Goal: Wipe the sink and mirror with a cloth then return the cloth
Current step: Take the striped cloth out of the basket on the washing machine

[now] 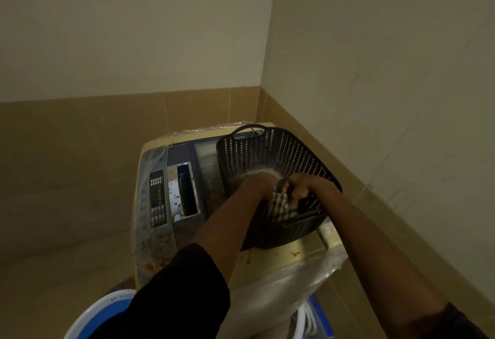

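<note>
Dim, yellowish light leaves the walls (134, 43) murky, the hands slightly blurred, and straight edges bowed by wide-angle distortion near the borders.

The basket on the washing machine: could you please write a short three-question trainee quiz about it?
1. True or false: the dark basket sits on the floor.
2. What does the right hand grip? A) striped cloth B) bottle C) brush
3. Where is the left hand?

Key: 1. False, it sits on the washing machine. 2. A. 3. Inside the basket, beside the right hand, at the cloth.
</note>
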### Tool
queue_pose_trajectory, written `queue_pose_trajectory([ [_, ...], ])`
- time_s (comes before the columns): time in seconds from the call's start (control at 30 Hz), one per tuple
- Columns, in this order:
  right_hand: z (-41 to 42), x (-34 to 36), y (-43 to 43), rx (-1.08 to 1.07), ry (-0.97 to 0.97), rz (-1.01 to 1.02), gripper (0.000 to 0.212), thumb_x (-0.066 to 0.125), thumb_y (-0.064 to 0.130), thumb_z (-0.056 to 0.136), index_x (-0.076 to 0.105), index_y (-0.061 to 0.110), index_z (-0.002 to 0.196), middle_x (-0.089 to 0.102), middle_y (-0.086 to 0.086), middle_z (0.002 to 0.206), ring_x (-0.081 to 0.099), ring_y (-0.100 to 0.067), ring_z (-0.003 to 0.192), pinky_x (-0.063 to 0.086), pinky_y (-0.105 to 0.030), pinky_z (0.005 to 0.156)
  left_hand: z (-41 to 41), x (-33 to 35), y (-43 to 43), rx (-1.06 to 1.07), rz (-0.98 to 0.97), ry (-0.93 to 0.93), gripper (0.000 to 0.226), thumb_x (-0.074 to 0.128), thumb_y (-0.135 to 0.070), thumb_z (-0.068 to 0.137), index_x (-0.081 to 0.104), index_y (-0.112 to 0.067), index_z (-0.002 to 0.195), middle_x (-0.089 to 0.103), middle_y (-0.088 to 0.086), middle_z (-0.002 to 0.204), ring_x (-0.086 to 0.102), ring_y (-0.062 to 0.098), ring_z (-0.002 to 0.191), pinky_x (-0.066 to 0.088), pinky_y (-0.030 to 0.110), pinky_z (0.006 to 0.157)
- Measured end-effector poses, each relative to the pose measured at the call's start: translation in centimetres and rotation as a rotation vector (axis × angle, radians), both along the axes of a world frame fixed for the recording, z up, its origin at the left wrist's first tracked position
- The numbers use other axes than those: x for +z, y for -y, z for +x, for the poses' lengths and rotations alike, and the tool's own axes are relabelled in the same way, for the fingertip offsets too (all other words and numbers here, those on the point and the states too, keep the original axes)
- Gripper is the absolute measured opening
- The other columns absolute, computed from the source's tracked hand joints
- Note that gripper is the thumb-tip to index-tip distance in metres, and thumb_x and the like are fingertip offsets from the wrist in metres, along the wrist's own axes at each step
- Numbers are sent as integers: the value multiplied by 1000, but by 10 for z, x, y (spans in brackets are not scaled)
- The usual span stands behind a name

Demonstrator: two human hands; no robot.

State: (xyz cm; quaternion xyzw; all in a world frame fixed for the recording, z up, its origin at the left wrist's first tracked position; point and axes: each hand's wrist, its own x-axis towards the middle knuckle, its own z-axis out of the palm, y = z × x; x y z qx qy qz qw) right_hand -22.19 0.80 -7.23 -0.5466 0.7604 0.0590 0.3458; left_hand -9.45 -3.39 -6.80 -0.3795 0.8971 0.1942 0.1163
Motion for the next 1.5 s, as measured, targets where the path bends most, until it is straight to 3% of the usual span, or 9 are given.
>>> queue_pose_trajectory([
  [0.27, 33, 68, -5, -11, 143, -423, 27, 71, 20, 77, 58, 11, 99, 57, -3, 94, 53, -21, 90, 44, -33, 75, 59, 47, 22, 93, -59, -497, 12, 54, -9, 82, 59, -5, 92, 57, 16, 108, 55, 29, 99, 46, 36, 90],
  [0.4, 78, 119, -17, -53, 514, -656, 17, 74, 10, 74, 59, 17, 79, 63, -3, 85, 58, -17, 83, 47, -32, 75, 120, 98, 18, 95, -155, -794, 22, 63, -2, 77, 62, 1, 99, 59, 19, 106, 49, 20, 93, 30, 22, 72],
  [0.5, 137, 141, -26, -9, 758, -663, 16, 71, 11, 77, 57, 18, 79, 64, 3, 79, 62, -5, 73, 48, -19, 67, 182, 131, 6, 101, -211, -870, 24, 62, 4, 77, 59, 5, 100, 54, 23, 110, 51, 29, 105, 37, 29, 86],
  [0.7, 295, 139, -20, 7, 1194, -498, 43, 59, 53, 73, 56, 16, 96, 64, -2, 82, 61, -9, 72, 48, -24, 66, 348, 163, -38, 249, -338, -789, 35, 58, 14, 63, 63, 0, 95, 58, 21, 110, 54, 30, 107, 41, 34, 94],
  [0.83, 429, 127, -37, 161, 1366, -218, 76, 79, 40, 60, 48, 6, 121, 64, -15, 116, 63, -21, 100, 51, -35, 88, 481, 176, -108, 408, -392, -686, 44, 55, 15, 64, 63, -7, 102, 59, 13, 112, 55, 25, 108, 43, 29, 93],
  [0.93, 522, 133, -67, 447, 1336, -114, 42, 74, 21, 70, 60, 3, 106, 73, -7, 91, 69, -15, 82, 57, -23, 73, 577, 178, -169, 611, -406, -660, 58, 55, 12, 70, 54, -20, 118, 56, 1, 123, 62, 33, 90, 52, 43, 85],
  [1.07, 646, 150, -125, 748, 1180, -265, 17, 76, 7, 72, 66, 8, 86, 69, -1, 76, 64, -12, 71, 53, -20, 62, 693, 183, -272, 900, -484, -577, 53, 57, -1, 68, 55, -21, 117, 62, -5, 101, 65, 37, 88, 54, 51, 80],
  [1.33, 866, 203, -276, 1174, 1069, -720, 25, 83, 30, 62, 60, 38, 64, 65, 14, 68, 64, -14, 77, 49, -40, 78, 840, 210, -486, 1298, -558, -540, 40, 59, -14, 64, 63, -20, 104, 68, 3, 95, 61, 4, 81, 49, 20, 77],
  [1.5, 960, 237, -381, 1277, 1244, -809, 22, 80, 14, 63, 64, 23, 75, 68, 9, 77, 64, -12, 80, 49, -32, 78, 901, 216, -610, 1525, -737, -574, 30, 65, -32, 73, 65, -11, 94, 68, 21, 94, 63, 35, 90, 51, 46, 81],
])
